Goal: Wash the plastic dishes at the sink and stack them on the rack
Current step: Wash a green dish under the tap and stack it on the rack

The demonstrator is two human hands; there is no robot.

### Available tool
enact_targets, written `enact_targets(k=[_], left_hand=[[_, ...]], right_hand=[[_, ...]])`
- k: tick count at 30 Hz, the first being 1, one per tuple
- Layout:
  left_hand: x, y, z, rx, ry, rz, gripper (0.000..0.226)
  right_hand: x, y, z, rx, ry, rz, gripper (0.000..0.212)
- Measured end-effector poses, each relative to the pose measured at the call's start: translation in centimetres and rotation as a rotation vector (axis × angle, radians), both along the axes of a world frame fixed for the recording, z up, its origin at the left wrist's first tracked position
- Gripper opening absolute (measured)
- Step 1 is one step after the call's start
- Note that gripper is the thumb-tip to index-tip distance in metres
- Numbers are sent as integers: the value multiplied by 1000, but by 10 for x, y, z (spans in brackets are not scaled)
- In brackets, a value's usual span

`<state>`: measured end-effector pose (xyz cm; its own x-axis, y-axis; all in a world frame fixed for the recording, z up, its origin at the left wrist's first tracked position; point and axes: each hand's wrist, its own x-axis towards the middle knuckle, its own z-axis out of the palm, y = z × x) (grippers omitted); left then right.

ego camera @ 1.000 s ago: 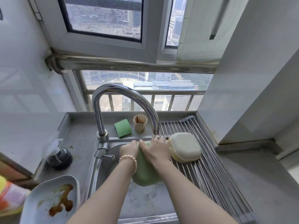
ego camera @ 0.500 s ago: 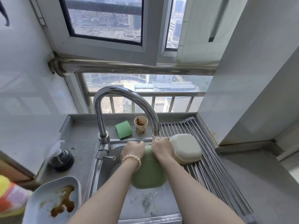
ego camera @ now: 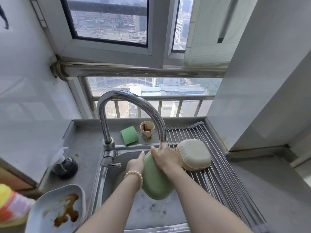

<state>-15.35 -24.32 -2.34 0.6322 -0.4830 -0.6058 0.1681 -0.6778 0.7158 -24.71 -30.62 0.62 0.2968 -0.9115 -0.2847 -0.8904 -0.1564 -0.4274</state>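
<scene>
A green plastic dish (ego camera: 155, 182) is held tilted over the sink (ego camera: 151, 214), its back toward me. My left hand (ego camera: 136, 163) grips its left edge from behind, a bead bracelet on the wrist. My right hand (ego camera: 165, 158) lies over the dish's top right, under the running water from the tap (ego camera: 133, 105). A cream plastic dish (ego camera: 193, 154) lies upside down on the roll-up rack (ego camera: 223, 179) at the right of the sink. A pale blue dish (ego camera: 57, 211) with brown sauce sits on the counter at bottom left.
A green sponge (ego camera: 129, 135) and a stained paper cup (ego camera: 147, 130) stand on the ledge behind the sink. A dark soap bottle (ego camera: 64, 166) sits left of the tap. A colourful packet (ego camera: 10, 206) lies at the far left edge. A wall corner rises on the right.
The green dish has turned more edge-on and shifted a little right under the water. My right hand slid across its upper back; my left hand moved lower on the left edge.
</scene>
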Motion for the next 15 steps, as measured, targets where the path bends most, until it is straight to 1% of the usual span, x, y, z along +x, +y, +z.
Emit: enact_targets(k=[2, 3, 4, 6, 8, 9, 10, 11, 12, 14, 15], left_hand=[[-5, -2, 8, 22, -218, -204, 56], [-8, -4, 11, 26, -288, -271, 54], [-10, -6, 15, 28, -332, -308, 52], [-8, -12, 17, 31, -342, -324, 51], [-2, -18, 18, 29, -253, -266, 50], [1, -21, 15, 31, -188, -217, 49], [4, -24, 12, 34, -117, -157, 50], [5, -26, 10, 28, -41, -89, 52], [6, -27, 9, 11, 48, -16, 53], [7, -27, 3, -27, 182, 122, 52], [6, -26, 0, -31, 206, 161, 50]], right_hand=[[5, -2, 7, 17, -36, 13, 45], [8, -3, 9, 36, -27, 34, 42], [11, -1, 10, 67, -18, 49, 42], [13, -1, 13, 107, -39, 24, 40], [11, -5, 11, 114, -138, -67, 40], [10, -2, 10, 65, -156, -84, 40], [12, 2, 8, -42, -124, -54, 39], [15, 10, 6, -202, -74, -28, 41], [18, 17, 6, -295, 2, -5, 43], [14, 31, 3, -346, 114, 52, 53], [12, 33, -1, -346, 145, 56, 63]])
